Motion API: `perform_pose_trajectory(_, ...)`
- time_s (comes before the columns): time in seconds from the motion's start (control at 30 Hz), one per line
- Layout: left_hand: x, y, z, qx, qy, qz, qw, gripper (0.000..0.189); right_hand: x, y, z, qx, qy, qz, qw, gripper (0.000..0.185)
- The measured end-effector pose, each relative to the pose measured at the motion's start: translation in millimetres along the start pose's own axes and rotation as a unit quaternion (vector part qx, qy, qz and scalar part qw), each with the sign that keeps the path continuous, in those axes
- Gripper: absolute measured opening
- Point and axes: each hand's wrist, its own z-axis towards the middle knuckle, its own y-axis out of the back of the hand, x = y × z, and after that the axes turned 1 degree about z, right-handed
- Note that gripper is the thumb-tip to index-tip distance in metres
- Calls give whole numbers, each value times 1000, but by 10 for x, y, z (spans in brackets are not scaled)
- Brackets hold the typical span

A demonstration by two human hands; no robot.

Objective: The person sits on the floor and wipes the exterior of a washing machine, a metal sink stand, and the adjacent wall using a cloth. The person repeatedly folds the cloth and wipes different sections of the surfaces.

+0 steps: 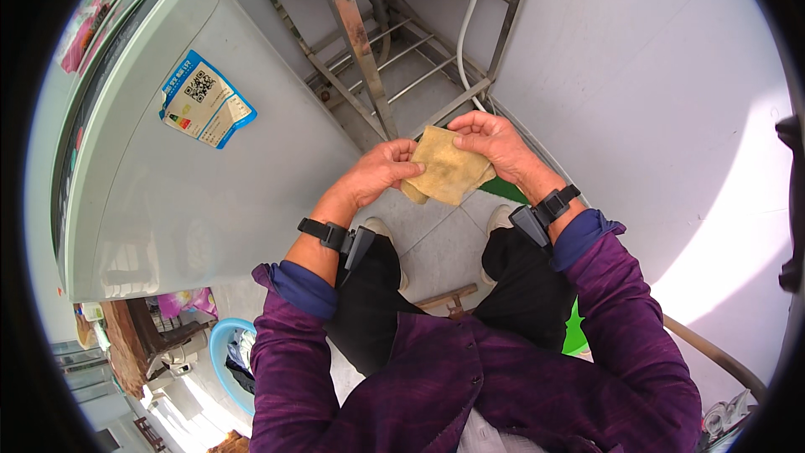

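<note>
Both hands hold a folded yellow cloth (448, 167) above the grey tiled floor, in front of my body. My left hand (387, 170) grips its left edge, thumb on top and fingers behind. At the upper right edge, my right hand (494, 141) pinches it between thumb and fingers. The cloth has a darker patch near its middle, and a folded layer shows beneath its lower left edge. Each wrist wears a black strap with a dark device.
A washing machine (251, 157) stands at the left, and a metal-legged sink stand (361, 44) ahead. The white wall (654, 107) is at the right. A blue basin (220, 352) with clothes sits lower left. A green mat (503, 189) lies beneath my right hand.
</note>
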Motion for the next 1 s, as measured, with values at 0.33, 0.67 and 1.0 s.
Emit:
perform_pose_trajectory(0.33,-7,15,-7,-73,-31,0,997,22,49,-28,-50,54,-49,-74,995,41)
perform_pose_trajectory(0.67,25,52,26,-41,19,-118,992,31,-9,-151,-84,65,165,-296,939,38)
perform_pose_trajectory(1.0,28,62,-4,-24,-48,-164,985,39,-78,-193,-94,76,303,-548,776,42)
